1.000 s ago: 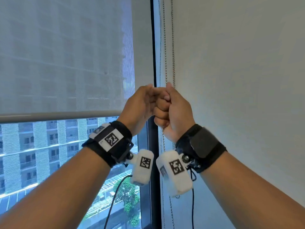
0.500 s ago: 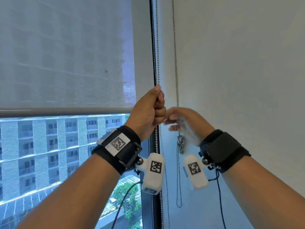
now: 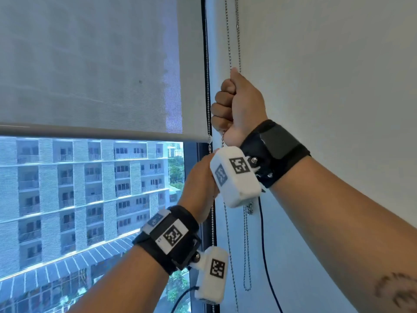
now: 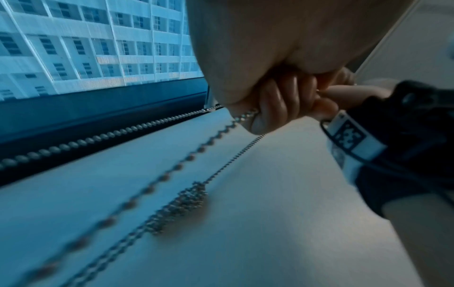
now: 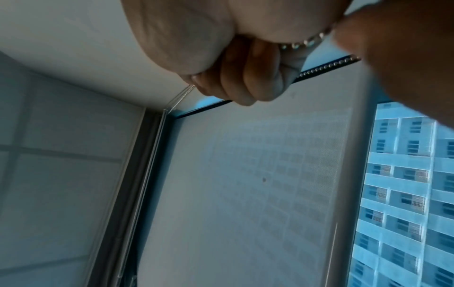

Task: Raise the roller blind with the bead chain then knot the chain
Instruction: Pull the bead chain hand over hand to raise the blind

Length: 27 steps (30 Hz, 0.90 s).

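Observation:
The grey roller blind [image 3: 90, 64] covers the upper window, and its bottom bar [image 3: 101, 133] hangs about mid-height. A bead chain [image 3: 229, 53] drops beside the window frame. My right hand [image 3: 237, 105] grips this strand in a fist, fingers curled round the beads [image 5: 304, 41]. Directly below, my left hand [image 3: 199, 181] holds the same strand, partly hidden behind the right wrist camera. Its fingers [image 4: 275, 101] wrap the chain [image 4: 242, 116]. A thinner chain [image 3: 238, 41] hangs to the right with a knotted clump [image 3: 248, 210] [image 4: 189, 202].
A white wall [image 3: 327, 75] stands close on the right. The dark window frame [image 3: 204, 64] carries another bead chain [image 3: 208, 98] along it. The thin chain's loop [image 3: 247, 288] and a black camera cable [image 3: 262, 245] dangle below my wrists. Outside is an apartment block [image 3: 79, 188].
My right hand let go, rose above the left and took the chain in a fist. The left hand pulled downward. The blind's bottom bar sits slightly higher in view.

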Each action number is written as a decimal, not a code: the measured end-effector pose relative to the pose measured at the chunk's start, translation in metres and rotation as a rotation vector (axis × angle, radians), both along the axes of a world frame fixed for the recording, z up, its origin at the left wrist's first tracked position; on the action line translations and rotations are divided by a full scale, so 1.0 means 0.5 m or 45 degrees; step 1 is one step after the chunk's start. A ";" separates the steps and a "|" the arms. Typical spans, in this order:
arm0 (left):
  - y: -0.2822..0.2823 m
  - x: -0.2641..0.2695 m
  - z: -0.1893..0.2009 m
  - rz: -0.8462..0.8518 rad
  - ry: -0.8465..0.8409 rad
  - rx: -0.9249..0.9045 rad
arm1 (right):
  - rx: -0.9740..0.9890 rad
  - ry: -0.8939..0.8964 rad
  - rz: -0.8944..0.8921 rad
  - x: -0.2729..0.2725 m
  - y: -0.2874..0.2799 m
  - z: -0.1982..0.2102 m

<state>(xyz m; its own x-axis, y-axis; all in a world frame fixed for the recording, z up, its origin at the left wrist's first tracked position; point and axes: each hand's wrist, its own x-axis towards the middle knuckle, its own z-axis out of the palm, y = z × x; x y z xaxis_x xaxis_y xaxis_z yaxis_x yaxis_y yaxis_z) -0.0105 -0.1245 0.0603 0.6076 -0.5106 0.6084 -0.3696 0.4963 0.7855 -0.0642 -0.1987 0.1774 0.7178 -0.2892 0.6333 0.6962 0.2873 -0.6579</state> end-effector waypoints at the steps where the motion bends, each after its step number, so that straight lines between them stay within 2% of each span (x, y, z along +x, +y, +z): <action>1: 0.001 0.008 0.000 0.004 0.005 -0.034 | 0.012 -0.013 0.026 -0.003 0.000 -0.002; 6: 0.029 0.034 0.083 -0.141 -0.018 -0.099 | 0.009 -0.041 0.067 -0.001 -0.002 -0.033; 12: 0.045 0.023 0.181 -0.155 -0.271 -0.001 | -0.065 -0.066 0.160 0.014 -0.002 -0.084; 15: 0.037 0.002 0.211 -0.107 -0.265 -0.018 | -0.111 -0.011 0.158 0.023 0.000 -0.111; 19: 0.008 -0.005 0.204 -0.014 -0.151 -0.048 | -0.228 0.066 0.128 0.035 -0.011 -0.142; 21: -0.002 0.011 0.185 0.012 -0.111 -0.078 | -0.457 0.160 0.040 0.028 -0.032 -0.151; 24: -0.002 0.033 0.155 0.022 -0.014 -0.184 | -1.062 0.426 -0.369 -0.001 -0.077 -0.142; 25: -0.002 0.036 0.145 0.043 -0.023 -0.176 | -1.166 0.457 -0.499 -0.010 -0.091 -0.130; 27: -0.011 0.040 0.126 0.062 -0.053 -0.147 | -1.075 0.380 -0.592 -0.022 -0.115 -0.091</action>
<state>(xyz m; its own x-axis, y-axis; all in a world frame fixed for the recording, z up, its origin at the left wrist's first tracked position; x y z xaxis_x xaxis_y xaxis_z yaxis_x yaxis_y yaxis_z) 0.0096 -0.1301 0.1230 0.6030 -0.4058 0.6868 -0.4268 0.5632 0.7075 -0.0752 -0.2562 0.1318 0.8105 -0.1204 0.5733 0.3946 -0.6111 -0.6862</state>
